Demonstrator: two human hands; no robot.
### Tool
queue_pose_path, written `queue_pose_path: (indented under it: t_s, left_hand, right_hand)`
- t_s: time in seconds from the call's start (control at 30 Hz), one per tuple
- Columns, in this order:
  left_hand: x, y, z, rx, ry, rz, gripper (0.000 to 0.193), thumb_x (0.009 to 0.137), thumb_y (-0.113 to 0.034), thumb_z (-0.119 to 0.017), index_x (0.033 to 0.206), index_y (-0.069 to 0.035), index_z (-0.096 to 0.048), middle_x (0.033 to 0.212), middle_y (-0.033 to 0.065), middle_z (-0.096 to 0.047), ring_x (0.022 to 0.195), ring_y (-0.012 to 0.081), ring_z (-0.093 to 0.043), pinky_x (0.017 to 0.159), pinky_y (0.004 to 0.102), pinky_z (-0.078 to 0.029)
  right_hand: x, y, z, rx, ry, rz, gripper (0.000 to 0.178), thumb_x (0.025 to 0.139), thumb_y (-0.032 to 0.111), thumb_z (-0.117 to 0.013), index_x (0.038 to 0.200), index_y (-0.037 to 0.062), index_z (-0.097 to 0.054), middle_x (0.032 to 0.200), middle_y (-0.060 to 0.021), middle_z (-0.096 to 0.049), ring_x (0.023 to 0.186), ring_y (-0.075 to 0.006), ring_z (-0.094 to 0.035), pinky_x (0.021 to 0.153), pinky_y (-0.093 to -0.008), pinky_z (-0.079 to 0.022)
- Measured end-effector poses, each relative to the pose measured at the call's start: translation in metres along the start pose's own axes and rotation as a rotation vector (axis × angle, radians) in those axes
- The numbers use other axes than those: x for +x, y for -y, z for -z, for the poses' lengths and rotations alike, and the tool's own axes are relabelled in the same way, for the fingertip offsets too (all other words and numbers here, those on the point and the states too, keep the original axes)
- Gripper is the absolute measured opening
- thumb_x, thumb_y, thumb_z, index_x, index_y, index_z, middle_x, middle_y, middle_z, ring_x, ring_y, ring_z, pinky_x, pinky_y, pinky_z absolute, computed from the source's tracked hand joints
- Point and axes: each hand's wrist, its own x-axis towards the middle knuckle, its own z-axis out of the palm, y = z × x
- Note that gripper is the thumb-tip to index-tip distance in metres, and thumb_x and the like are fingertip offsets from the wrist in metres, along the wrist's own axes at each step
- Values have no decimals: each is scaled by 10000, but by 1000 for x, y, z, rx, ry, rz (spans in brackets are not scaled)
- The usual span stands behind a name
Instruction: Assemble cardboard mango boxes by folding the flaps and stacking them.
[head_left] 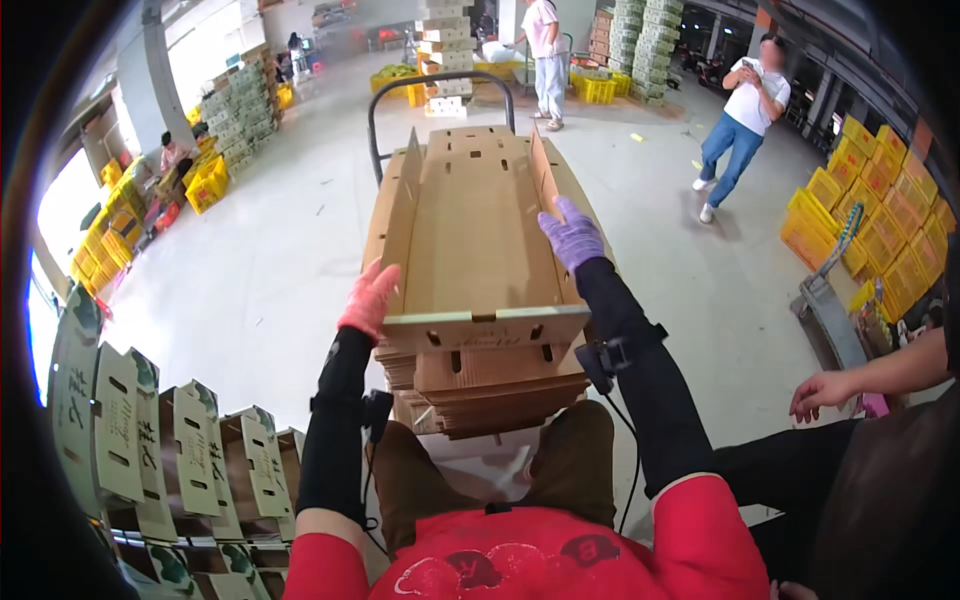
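A partly folded cardboard box (478, 235) lies in front of me, its long left and right sides and its near end standing up, the far end flat. It rests on a stack of flat cardboard sheets (500, 392). My left hand (371, 298), in a coral glove, is at the near left corner, its fingers stretched out along the outside of the left side. In a purple glove, my right hand (574, 236) has its fingers apart against the right side panel, about halfway along. Neither hand is wrapped round anything visible.
A black cart handle (440, 78) rises behind the stack. Folded boxes (195, 450) stand at my lower left. On the right are another person's bare hand (825, 393), a hand truck (830, 315) and yellow crates (885, 190). A person in white (745, 110) stands farther off.
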Motion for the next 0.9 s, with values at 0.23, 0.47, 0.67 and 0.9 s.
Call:
queue_pose_path:
  t_s: [0.23, 0.47, 0.67, 0.9]
  left_hand:
    - [-80, -21, 35, -112, -98, 43, 390, 922, -233, -503, 1263, -43, -494, 1236, 82, -537, 1055, 182, -556, 905, 324, -435]
    - [-71, -104, 92, -834, 43, -853, 373, 949, -250, -410, 1237, -22, -477, 1148, 168, -588, 1061, 318, -569, 987, 473, -414]
    - [-72, -83, -50, -517, -31, -404, 282, 933, -192, -488, 1127, -5, -569, 994, 113, -640, 929, 221, -621, 864, 381, -491]
    - [-123, -103, -57, 99, -105, -539, 221, 857, -39, -538, 1064, 18, -590, 954, 93, -639, 891, 193, -608, 834, 299, -480]
  right_hand:
    - [-47, -8, 72, 304, -47, 238, 419, 866, 244, -604, 1210, 17, -528, 1193, -133, -578, 1059, -192, -574, 904, -276, -441]
    - [-53, 76, 150, 1271, -576, 435, 289, 869, 86, -592, 1126, -40, -562, 1050, -142, -631, 959, -192, -611, 819, -281, -499]
    - [-21, 11, 55, 745, -537, 244, 169, 840, 104, -638, 956, -18, -646, 834, -51, -657, 765, -91, -609, 715, -222, -492]
    - [-51, -14, 81, 807, -284, 23, 194, 854, 121, -618, 992, -13, -637, 893, -56, -661, 806, -99, -620, 734, -217, -489]
